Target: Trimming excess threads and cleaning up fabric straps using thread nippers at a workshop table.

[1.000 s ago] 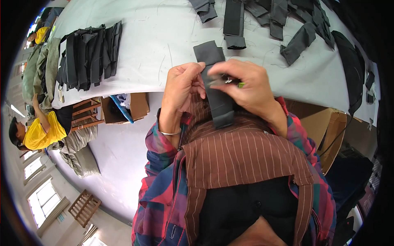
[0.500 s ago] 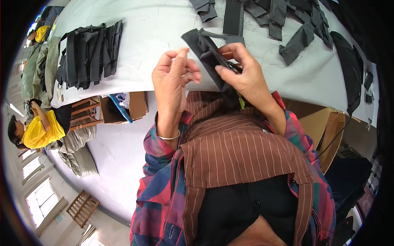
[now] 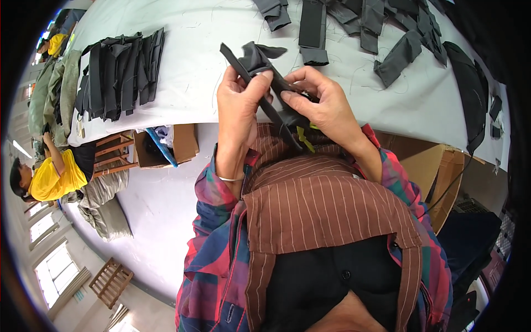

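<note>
Over the table's front edge, a dark grey folded strip of cloth (image 3: 255,62) is held between my two hands. My left hand (image 3: 241,99) pinches it, thumb on top and fingers behind. My right hand (image 3: 323,102) grips the same cloth further along, with thumb and forefinger closed; a small black object partly shows inside that palm, too hidden to name. Below the right hand hangs a yellow-green piece (image 3: 304,139), its kind unclear. One loose end of the cloth sticks out past my left thumb.
A row of dark strips (image 3: 119,74) lies at left on the white-covered table (image 3: 193,66). Several dark cloth pieces (image 3: 397,58) are scattered at the back right. Cardboard boxes (image 3: 185,141) stand beneath the table. A person in yellow (image 3: 58,177) works at the far left.
My left hand, open and apart from the cloth before, has moved in and now pinches it. The cloth has turned and opened out somewhat; the yellow-green piece shows more.
</note>
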`<state>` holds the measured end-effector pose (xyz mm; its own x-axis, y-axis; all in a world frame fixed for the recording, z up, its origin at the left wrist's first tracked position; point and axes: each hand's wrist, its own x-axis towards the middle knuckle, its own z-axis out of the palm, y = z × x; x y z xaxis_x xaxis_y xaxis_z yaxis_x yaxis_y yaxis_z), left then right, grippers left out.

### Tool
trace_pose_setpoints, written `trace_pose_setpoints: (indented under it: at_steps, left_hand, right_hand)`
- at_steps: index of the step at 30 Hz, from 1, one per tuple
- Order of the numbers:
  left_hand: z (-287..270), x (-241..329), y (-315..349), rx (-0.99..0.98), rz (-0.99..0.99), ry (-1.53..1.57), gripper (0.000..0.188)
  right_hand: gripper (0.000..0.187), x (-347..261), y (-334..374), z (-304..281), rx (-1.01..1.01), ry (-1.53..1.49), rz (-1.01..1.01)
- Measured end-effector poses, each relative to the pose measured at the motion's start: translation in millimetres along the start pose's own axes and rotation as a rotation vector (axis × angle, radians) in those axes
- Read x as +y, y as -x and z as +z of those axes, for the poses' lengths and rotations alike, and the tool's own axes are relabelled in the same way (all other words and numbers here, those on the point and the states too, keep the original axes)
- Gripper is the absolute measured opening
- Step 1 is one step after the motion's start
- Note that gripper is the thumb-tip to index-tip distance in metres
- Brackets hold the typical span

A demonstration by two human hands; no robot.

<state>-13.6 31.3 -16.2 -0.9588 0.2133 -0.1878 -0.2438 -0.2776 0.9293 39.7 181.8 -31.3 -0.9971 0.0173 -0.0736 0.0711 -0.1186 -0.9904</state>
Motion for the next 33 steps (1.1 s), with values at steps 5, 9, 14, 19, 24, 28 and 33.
trace_pose_setpoints:
  at_steps: [5,9,14,19,24,28,33]
  left_hand:
    - [-8,9,-13,-0.044,-0.043,0.001,0.032]
    - [-9,8,-28,-0.018,0.075,-0.078,0.047]
    - [-13,-11,-41,-0.061,0.047,-0.082,0.049]
    - [-7,-21,-42,-0.071,0.055,-0.157,0.047]
    - [-7,-21,-43,-0.096,0.056,-0.194,0.047]
    - [-6,-18,-42,-0.097,0.028,-0.18,0.046]
    - [-9,-17,-44,-0.128,-0.001,-0.176,0.046]
  right_hand:
    - [0.017,6,1,0,-0.009,0.109,-0.104]
    - [0.017,8,4,-15,-0.054,0.119,0.059]
    - [0.015,1,7,-26,0.087,0.394,-0.058]
    - [0.023,-1,-9,-42,0.129,0.826,-0.337]
    - [0.017,6,-21,-43,0.129,1.013,-0.447]
    - [0.013,7,-28,-38,0.114,1.136,-0.494]
    - [0.014,4,-36,-41,0.054,1.197,-0.584]
